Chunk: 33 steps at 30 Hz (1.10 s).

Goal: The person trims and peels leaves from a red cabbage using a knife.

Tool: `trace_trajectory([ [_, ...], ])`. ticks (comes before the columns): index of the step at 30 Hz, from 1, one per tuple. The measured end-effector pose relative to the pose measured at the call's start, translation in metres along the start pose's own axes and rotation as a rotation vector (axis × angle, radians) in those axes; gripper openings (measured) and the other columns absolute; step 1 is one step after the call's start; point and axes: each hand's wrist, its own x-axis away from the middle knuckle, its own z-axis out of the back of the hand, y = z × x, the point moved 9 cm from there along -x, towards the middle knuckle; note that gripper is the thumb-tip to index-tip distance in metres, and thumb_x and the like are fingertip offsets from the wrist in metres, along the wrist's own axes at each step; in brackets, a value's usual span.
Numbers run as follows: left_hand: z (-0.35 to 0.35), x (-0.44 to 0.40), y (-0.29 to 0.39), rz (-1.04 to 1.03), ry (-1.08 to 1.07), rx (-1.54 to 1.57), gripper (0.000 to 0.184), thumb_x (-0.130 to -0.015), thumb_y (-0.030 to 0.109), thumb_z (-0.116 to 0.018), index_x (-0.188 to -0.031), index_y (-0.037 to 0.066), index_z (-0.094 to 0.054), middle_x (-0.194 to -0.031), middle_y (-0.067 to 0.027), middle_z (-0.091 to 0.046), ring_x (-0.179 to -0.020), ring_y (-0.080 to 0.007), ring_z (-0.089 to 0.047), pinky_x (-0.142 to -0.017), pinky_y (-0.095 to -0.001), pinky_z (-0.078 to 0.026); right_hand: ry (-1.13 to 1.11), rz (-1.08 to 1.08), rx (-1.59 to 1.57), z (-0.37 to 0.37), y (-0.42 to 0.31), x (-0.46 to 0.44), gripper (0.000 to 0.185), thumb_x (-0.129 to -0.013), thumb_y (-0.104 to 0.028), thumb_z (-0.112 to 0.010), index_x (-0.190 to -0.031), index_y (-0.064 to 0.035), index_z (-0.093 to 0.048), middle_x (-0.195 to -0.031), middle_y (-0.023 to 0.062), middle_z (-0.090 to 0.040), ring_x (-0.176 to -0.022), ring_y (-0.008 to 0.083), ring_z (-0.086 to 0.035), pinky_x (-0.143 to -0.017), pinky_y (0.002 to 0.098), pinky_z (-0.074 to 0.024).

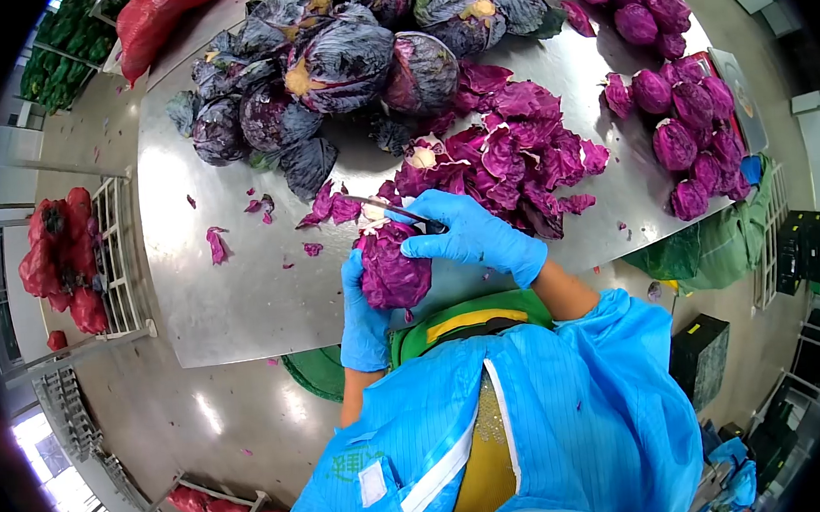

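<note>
At the front edge of a metal table, my gloved left hand is wrapped round the left side of a purple cabbage. My gloved right hand grips the dark handle of a knife. Its blade points up and left, across the pale stem at the top of the cabbage. The right thumb lies against the cabbage's upper right. Just beyond my hands is a heap of loose purple leaves.
Dark untrimmed cabbages are piled at the back of the table. Smooth purple cabbages sit at the right side. Red sacks stand on a rack at the left. A black crate is on the floor at the right.
</note>
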Motion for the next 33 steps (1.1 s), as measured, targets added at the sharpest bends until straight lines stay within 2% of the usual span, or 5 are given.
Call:
trace_trajectory([
  [6,-0.013,0.010,0.024,-0.299,0.036,-0.124,0.086,-0.075,0.033,-0.076,-0.145,0.009,-0.033,-0.139,-0.0137,-0.047,-0.125,-0.0299,-0.051,-0.104,-0.0466,-0.046,0.456,0.105,0.137,0.016,-0.018,0.024,0.053,-0.082,-0.024,-0.073,-0.130,-0.0077,-0.058,-0.118,0.0127,-0.060,-0.107,0.0240,-0.060,-0.091,0.0345,-0.0488],
  [17,-0.027,0.019,0.046,-0.599,0.169,-0.219,0.096,-0.062,0.029,-0.088,-0.140,0.007,-0.036,-0.142,-0.0104,-0.041,-0.129,-0.0275,-0.043,-0.111,-0.0423,-0.037,0.500,0.280,0.220,-0.001,-0.037,0.033,0.063,-0.080,-0.016,-0.073,-0.137,-0.0055,-0.048,-0.120,0.0197,-0.053,-0.112,0.0346,-0.057,-0.088,0.0379,-0.0507],
  [23,-0.037,0.022,0.058,-0.767,0.153,-0.384,0.099,-0.061,0.035,-0.089,-0.138,0.003,-0.037,-0.143,-0.0138,-0.041,-0.129,-0.0287,-0.043,-0.111,-0.0440,-0.036,0.434,0.125,-0.226,0.004,-0.016,0.021,0.044,-0.074,-0.019,-0.081,-0.103,-0.0017,-0.054,-0.105,0.0091,-0.052,-0.099,0.0219,-0.058,-0.089,0.0347,-0.0480],
  [26,-0.032,0.019,0.056,-0.774,0.131,-0.374,0.099,-0.061,0.036,-0.089,-0.138,0.001,-0.037,-0.143,-0.0150,-0.041,-0.129,-0.0293,-0.044,-0.111,-0.0444,-0.036,0.254,-0.082,-0.327,-0.001,0.007,0.011,0.061,-0.070,-0.025,-0.085,-0.119,-0.0049,-0.055,-0.094,0.0000,-0.052,-0.088,0.0117,-0.051,-0.081,0.0272,-0.0441],
  [33,-0.036,0.020,0.045,-0.671,0.099,-0.315,0.097,-0.062,0.035,-0.088,-0.137,0.000,-0.038,-0.142,-0.0156,-0.042,-0.128,-0.0305,-0.046,-0.109,-0.0449,-0.039,0.182,-0.263,-0.524,-0.003,0.020,0.013,0.041,-0.072,-0.022,-0.085,-0.097,-0.0068,-0.056,-0.084,-0.0027,-0.052,-0.080,0.0086,-0.047,-0.077,0.0276,-0.0442],
])
